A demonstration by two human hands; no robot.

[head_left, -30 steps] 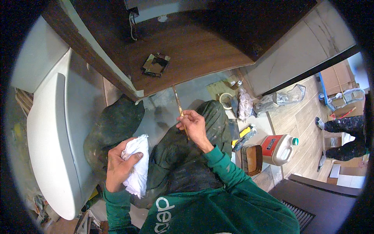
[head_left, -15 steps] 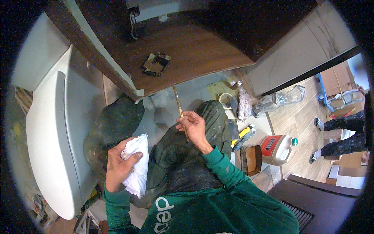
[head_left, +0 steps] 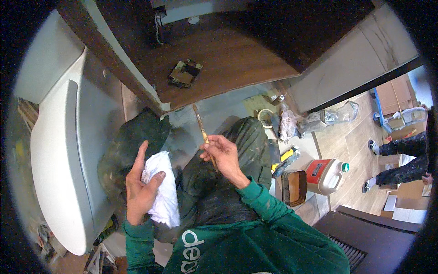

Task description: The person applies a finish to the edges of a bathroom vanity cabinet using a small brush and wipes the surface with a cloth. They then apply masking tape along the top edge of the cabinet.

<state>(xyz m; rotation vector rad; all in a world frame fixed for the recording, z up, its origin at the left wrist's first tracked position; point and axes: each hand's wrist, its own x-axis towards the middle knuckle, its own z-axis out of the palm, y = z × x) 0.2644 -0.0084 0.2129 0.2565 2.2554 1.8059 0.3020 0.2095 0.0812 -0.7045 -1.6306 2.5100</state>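
Grip, right: the right hand (head_left: 223, 157) pinches a slender paintbrush with a pale wooden handle (head_left: 200, 122) between thumb and fingers. The brush tip points up toward the front edge of a brown wood-grain panel (head_left: 237, 64); contact with the edge cannot be confirmed. Grip, left: the left hand (head_left: 140, 192) clasps a crumpled white cloth (head_left: 163, 196) beneath the thumb, index finger extended clear of it.

Recommended handling: hold the brush lightly, steer with the fingertips, and brace the forearm. Keep the cloth bunched, one clean face outward.

Surroundings: a stained, open cardboard tray (head_left: 178, 76) lies on the panel, beyond the brush tip. At right are a cream ring-shaped roll of tape (head_left: 259, 118), a pale plastic-wrapped bundle (head_left: 287, 123), a brown, open, square container (head_left: 285, 187) and a beige plastic jug with a green cap (head_left: 327, 176).

Caution: the dark-trousered right knee (head_left: 248, 137) probably limits lowering the brush. A co-worker in dark trousers (head_left: 397, 145) stands well apart.
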